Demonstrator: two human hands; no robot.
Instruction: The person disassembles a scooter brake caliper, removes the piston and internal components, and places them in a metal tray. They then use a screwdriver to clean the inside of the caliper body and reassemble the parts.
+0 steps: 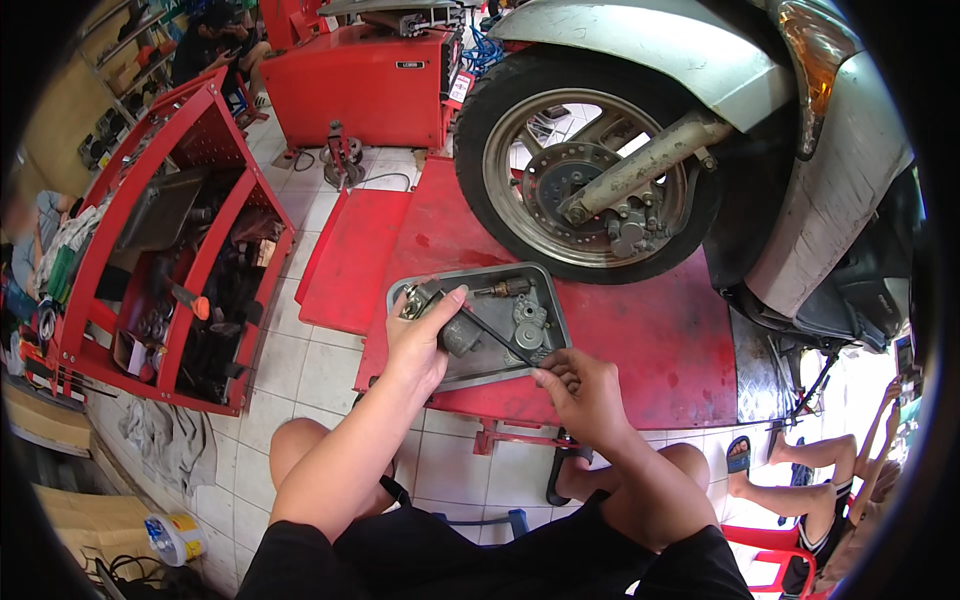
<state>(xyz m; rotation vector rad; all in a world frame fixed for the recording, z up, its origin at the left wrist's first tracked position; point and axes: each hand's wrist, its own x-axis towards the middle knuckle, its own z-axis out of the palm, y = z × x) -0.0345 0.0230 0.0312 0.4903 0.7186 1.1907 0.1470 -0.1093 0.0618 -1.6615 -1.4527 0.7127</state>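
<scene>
My left hand (413,348) is closed around a grey cylindrical metal part (461,336) that looks like a small starter motor, held over the left side of a shallow metal tray (556,302). A thin black cable (497,335) runs from near that part toward the lower right. Its far end is pinched between the fingers of my right hand (588,396), just off the tray's near right corner. Inside the tray lie grey cast metal parts (528,322) and a dark stick-shaped piece (505,288). My left fingers hide part of what they grip.
The tray rests on a red lift platform (650,345) under a scooter's front wheel (590,170). A red tool cart (170,260) stands left, a red machine (360,90) behind. A seated person's legs (800,480) show at right. A grey cloth (175,440) lies on the floor.
</scene>
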